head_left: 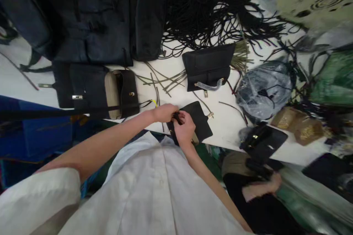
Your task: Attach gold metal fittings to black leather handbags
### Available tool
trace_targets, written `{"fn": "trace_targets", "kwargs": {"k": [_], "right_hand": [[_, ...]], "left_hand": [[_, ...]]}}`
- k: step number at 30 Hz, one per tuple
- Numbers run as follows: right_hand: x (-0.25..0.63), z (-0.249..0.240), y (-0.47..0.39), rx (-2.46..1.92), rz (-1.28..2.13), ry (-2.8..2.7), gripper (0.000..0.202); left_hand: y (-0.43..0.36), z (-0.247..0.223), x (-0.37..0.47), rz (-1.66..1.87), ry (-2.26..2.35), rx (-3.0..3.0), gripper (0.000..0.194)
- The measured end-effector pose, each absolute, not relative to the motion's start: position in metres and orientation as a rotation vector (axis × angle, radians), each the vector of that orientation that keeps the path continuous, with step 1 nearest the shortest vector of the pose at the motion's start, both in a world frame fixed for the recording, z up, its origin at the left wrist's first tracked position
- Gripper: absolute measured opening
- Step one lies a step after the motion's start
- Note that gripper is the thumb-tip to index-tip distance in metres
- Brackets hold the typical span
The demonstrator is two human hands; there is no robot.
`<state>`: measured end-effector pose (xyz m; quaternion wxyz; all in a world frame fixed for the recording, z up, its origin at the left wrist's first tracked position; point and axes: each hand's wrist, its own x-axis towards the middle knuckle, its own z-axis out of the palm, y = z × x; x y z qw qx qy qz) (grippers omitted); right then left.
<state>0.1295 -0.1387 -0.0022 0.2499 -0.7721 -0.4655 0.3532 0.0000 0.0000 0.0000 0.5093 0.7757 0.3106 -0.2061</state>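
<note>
Near the table's front edge lies a black handbag (199,119) with its flap spread out and a metal clasp at the flap's far end. Over its near side, my left hand (166,113) and my right hand (184,126) meet, fingers pinched together. Between the fingertips is a small dark strap-like piece (179,117); my fingers cover most of it, and I cannot tell whether it joins the bag. A thin dark cord with a yellow tip (154,102) passes just beyond my left wrist.
Black handbags lie at left (91,88) and ahead (211,68). Behind are a large black bag (91,18) and heaped black straps (193,11). Loose olive strips (165,80) cross the white table (228,125). Rightward are a plastic-wrapped bundle (264,88) and a co-worker's blurred hand (273,183).
</note>
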Motion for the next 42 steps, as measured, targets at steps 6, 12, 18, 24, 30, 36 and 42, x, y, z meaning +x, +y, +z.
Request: {"fn": "trace_targets", "kwargs": {"k": [6, 12, 18, 24, 30, 36, 42], "right_hand": [[0.129, 0.001, -0.131, -2.131, 0.926, -1.337, 0.025], [0.125, 0.002, -0.134, -2.144, 0.935, -1.364, 0.029], [0.126, 0.001, -0.135, -2.083, 0.987, -1.261, 0.023], [0.131, 0.001, -0.135, -2.052, 1.093, -1.012, 0.028], [0.129, 0.000, -0.137, -1.996, 1.229, -0.796, 0.024], [0.133, -0.003, -0.134, -1.954, 1.263, -0.704, 0.027], [0.140, -0.005, -0.125, -1.948, 1.261, -0.719, 0.028]], "left_hand": [[0.001, -0.001, 0.003, -0.462, 0.745, 1.852, 0.028], [0.003, -0.007, -0.003, -0.403, 0.733, 1.775, 0.030], [0.002, -0.013, -0.019, -0.287, 0.630, 1.639, 0.046], [-0.009, -0.013, -0.026, -0.170, 0.630, 1.549, 0.044], [-0.024, -0.011, -0.026, -0.163, 0.768, 1.558, 0.048], [-0.015, 0.004, -0.012, -0.338, 0.852, 1.629, 0.034], [-0.033, 0.046, -0.001, -0.500, 1.195, 1.683, 0.022]]}}
